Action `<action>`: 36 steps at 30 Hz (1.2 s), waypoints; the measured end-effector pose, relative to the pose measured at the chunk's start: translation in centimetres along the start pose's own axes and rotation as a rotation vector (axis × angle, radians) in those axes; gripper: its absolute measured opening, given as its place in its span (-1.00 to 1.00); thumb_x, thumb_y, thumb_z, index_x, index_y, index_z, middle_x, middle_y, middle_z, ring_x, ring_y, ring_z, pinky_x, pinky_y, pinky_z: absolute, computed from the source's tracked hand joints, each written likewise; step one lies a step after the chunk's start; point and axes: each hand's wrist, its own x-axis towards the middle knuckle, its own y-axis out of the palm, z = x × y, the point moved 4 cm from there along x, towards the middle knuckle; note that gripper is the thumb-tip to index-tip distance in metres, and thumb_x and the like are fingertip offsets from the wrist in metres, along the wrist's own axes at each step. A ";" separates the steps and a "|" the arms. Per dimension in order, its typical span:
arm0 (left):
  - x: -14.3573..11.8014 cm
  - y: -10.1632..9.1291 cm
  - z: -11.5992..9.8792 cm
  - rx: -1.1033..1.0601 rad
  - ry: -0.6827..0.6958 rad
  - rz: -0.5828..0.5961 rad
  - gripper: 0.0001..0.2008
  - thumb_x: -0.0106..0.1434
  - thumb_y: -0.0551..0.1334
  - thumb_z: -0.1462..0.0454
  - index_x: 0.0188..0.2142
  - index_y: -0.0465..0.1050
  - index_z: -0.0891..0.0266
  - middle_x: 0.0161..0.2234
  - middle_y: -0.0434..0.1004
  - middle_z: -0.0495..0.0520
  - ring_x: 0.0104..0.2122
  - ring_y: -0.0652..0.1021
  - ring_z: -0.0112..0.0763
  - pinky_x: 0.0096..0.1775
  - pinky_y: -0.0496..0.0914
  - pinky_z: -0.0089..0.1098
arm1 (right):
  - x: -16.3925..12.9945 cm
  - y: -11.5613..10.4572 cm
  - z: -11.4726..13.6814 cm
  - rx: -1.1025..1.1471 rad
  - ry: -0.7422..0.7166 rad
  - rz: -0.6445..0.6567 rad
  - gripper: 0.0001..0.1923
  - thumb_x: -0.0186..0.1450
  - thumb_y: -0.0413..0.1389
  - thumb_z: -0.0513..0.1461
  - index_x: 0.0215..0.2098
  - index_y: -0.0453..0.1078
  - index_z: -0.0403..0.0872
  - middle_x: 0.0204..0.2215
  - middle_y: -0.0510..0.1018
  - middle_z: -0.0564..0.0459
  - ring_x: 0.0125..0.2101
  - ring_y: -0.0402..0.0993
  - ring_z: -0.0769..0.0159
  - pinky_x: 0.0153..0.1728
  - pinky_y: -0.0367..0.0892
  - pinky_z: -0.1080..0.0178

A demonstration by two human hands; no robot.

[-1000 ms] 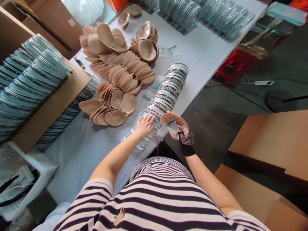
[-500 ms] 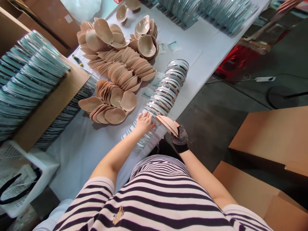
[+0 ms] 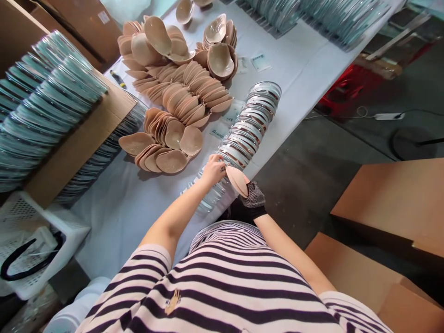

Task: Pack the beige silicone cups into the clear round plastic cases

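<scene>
My right hand [image 3: 254, 195], in a dark speckled glove with bare fingertips, grips a beige bra cup [image 3: 237, 179] over the table's near edge. My bare left hand [image 3: 212, 170] is just left of that cup, its fingers bent and drawn together at the row of clear plastic shells; what they pinch is hidden. Beyond both hands, a long row of nested clear shells [image 3: 255, 120] lies slantwise, with beige pieces showing between the layers. More loose clear shells [image 3: 209, 201] lie under and below my left forearm and hand.
Several piles of beige bra cups [image 3: 180, 95] cover the table's middle. Stacked clear shells [image 3: 45, 120] fill a carton at left; more shells [image 3: 277, 16] stand at the far edge. A white basket [image 3: 65, 222] is lower left. Cardboard boxes [image 3: 391, 199] stand at right.
My left hand's spread fingers have drawn together on the shells. My right hand has brought the cup slightly left and turned it, closer to the left hand. The whole view has shifted slightly.
</scene>
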 end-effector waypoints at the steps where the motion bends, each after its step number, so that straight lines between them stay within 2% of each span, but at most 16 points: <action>1: -0.1 0.0 0.0 -0.047 -0.009 0.000 -0.93 0.15 0.35 0.33 -0.47 0.55 0.20 0.06 0.38 0.21 0.15 0.32 -0.02 0.18 0.29 -0.07 | 0.6 -0.5 0.4 0.011 -0.003 0.011 -0.30 0.26 0.04 -0.24 0.37 0.17 -0.09 0.00 0.52 -0.19 -0.11 0.51 0.05 -0.10 0.43 0.15; 4: -0.3 -0.4 0.1 -0.262 0.006 0.014 -0.94 0.11 0.38 0.29 -0.45 0.55 0.22 0.21 0.30 0.24 0.29 0.23 0.05 0.31 0.14 -0.03 | 2.6 -2.6 1.0 0.040 -0.023 0.081 -0.42 0.34 0.02 -0.19 0.33 0.22 -0.03 0.05 0.54 -0.14 -0.08 0.54 0.10 -0.08 0.41 0.21; 6: -0.5 -0.8 0.2 -0.438 0.053 0.063 -0.91 0.06 0.41 0.26 -0.42 0.56 0.20 0.28 0.25 0.21 0.37 0.12 0.09 0.37 -0.01 0.00 | 3.5 -3.9 1.0 0.023 -0.030 0.140 -0.49 0.37 0.03 -0.13 0.28 0.28 0.01 0.03 0.57 -0.13 -0.08 0.55 0.11 -0.09 0.39 0.24; 8: -0.7 -1.3 0.4 -0.570 0.097 0.140 -0.86 -0.01 0.44 0.25 -0.40 0.57 0.16 0.32 0.23 0.17 0.41 0.04 0.10 0.39 -0.09 0.02 | 4.1 -4.5 1.1 -0.025 -0.022 0.198 -0.51 0.36 0.07 -0.10 0.24 0.31 0.01 0.01 0.59 -0.15 -0.10 0.57 0.09 -0.11 0.39 0.23; 10: -0.9 -1.5 0.6 -0.616 0.140 0.215 -0.82 -0.06 0.45 0.26 -0.39 0.58 0.14 0.33 0.23 0.16 0.42 0.02 0.10 0.39 -0.11 0.04 | 4.6 -4.0 1.7 -0.086 -0.005 0.254 -0.51 0.36 0.08 -0.10 0.23 0.31 -0.03 -0.03 0.60 -0.20 -0.13 0.58 0.08 -0.14 0.38 0.22; 13: -1.0 -1.6 0.7 -0.566 0.215 0.256 -0.80 -0.05 0.44 0.26 -0.35 0.60 0.16 0.36 0.18 0.20 0.43 -0.02 0.11 0.39 -0.15 0.07 | 5.9 -2.4 3.3 -0.148 -0.015 0.284 -0.52 0.40 0.03 -0.12 0.24 0.28 -0.11 -0.07 0.61 -0.26 -0.15 0.56 0.09 -0.14 0.36 0.20; 16: -1.2 -1.5 0.7 -0.521 0.247 0.239 -0.80 -0.01 0.42 0.25 -0.32 0.61 0.18 0.35 0.17 0.24 0.42 -0.02 0.12 0.38 -0.13 0.09 | 7.5 -1.2 4.1 -0.166 -0.021 0.263 -0.50 0.42 -0.01 -0.12 0.25 0.22 -0.17 -0.06 0.59 -0.30 -0.17 0.55 0.12 -0.16 0.33 0.20; 20: -1.2 -0.9 0.9 -0.487 0.276 0.219 -0.78 -0.01 0.45 0.22 -0.33 0.57 0.18 0.31 0.25 0.25 0.40 0.07 0.11 0.37 -0.08 0.14 | 9.0 -0.3 3.3 -0.195 -0.077 0.192 -0.55 0.46 -0.09 -0.11 0.20 0.26 -0.19 -0.07 0.59 -0.29 -0.18 0.54 0.11 -0.18 0.29 0.21; 23: -1.3 -0.3 0.9 -0.347 0.364 0.197 -0.78 0.05 0.41 0.18 -0.34 0.51 0.21 0.31 0.23 0.28 0.39 0.09 0.13 0.35 -0.01 0.17 | 9.5 0.4 2.6 -0.211 -0.091 0.134 -0.57 0.48 -0.14 -0.13 0.14 0.32 -0.21 -0.06 0.58 -0.30 -0.13 0.51 0.09 -0.15 0.26 0.20; 27: -1.3 0.1 1.1 -0.146 0.439 0.122 -0.80 0.17 0.33 0.17 -0.28 0.49 0.24 0.28 0.23 0.32 0.38 0.11 0.12 0.31 0.16 0.11 | 8.9 0.6 2.0 -0.186 -0.046 0.070 -0.58 0.44 -0.07 -0.10 0.11 0.35 -0.19 -0.08 0.58 -0.25 -0.16 0.51 0.08 -0.21 0.24 0.22; 30: -1.5 0.1 1.1 -0.090 0.442 0.081 -0.81 0.17 0.33 0.17 -0.28 0.48 0.24 0.24 0.27 0.32 0.36 0.16 0.12 0.27 0.24 0.11 | 7.3 0.3 1.6 -0.160 -0.047 0.089 -0.57 0.39 0.01 -0.13 0.15 0.34 -0.16 -0.03 0.57 -0.24 -0.17 0.52 0.10 -0.25 0.25 0.24; 33: -1.6 -0.1 0.7 -0.074 0.466 0.063 -0.81 0.16 0.35 0.17 -0.29 0.49 0.23 0.16 0.35 0.31 0.27 0.28 0.06 0.24 0.27 0.07 | 6.0 0.2 0.9 -0.092 -0.008 0.095 -0.65 0.40 -0.05 -0.21 0.05 0.43 -0.15 -0.05 0.60 -0.20 -0.15 0.53 0.12 -0.21 0.29 0.25; 36: -1.7 -0.2 0.3 -0.055 0.466 0.048 -0.81 0.16 0.37 0.15 -0.32 0.50 0.21 0.04 0.43 0.26 0.14 0.39 -0.04 0.19 0.33 0.01 | 5.8 0.9 0.5 0.032 0.087 0.040 -0.66 0.40 -0.10 -0.26 -0.03 0.47 -0.15 -0.09 0.63 -0.16 -0.12 0.54 0.13 -0.12 0.33 0.24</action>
